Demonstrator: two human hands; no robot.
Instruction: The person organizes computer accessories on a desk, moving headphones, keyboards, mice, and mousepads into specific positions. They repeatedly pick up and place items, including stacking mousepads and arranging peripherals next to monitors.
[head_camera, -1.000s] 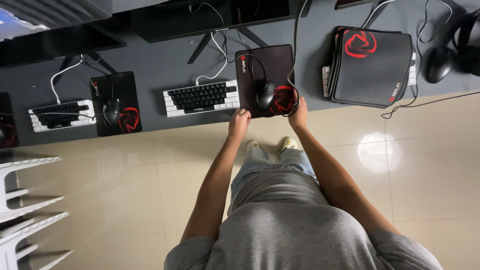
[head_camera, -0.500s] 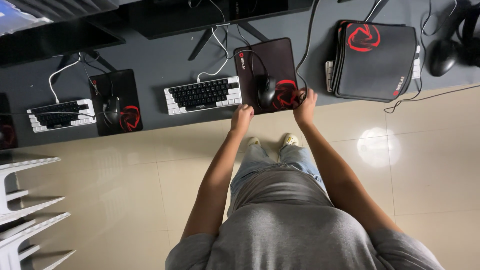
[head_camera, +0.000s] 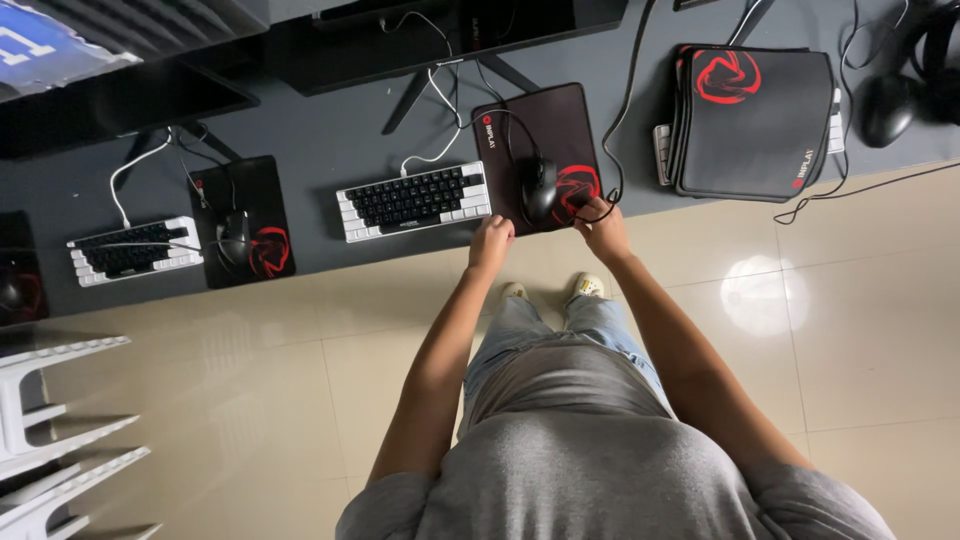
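A black mouse pad (head_camera: 540, 130) with a red emblem lies on the grey desk (head_camera: 330, 140), and a black wired mouse (head_camera: 539, 190) sits on it. My left hand (head_camera: 491, 241) grips the pad's near left corner at the desk edge. At the near right corner, my right hand (head_camera: 600, 222) pinches the pad's edge by the mouse cable. A white keyboard with black keys (head_camera: 414, 200) lies just left of the pad.
A stack of black mouse pads (head_camera: 755, 120) lies at the right, with another mouse (head_camera: 885, 108) beyond it. A second keyboard (head_camera: 130, 251) and a mouse on a pad (head_camera: 240, 235) are at the left. Monitor stands rise behind. White stools (head_camera: 50, 450) stand lower left.
Both hands have stayed at the pad's near edge. The view shifted slightly, and the right hand closed in on the near right corner.
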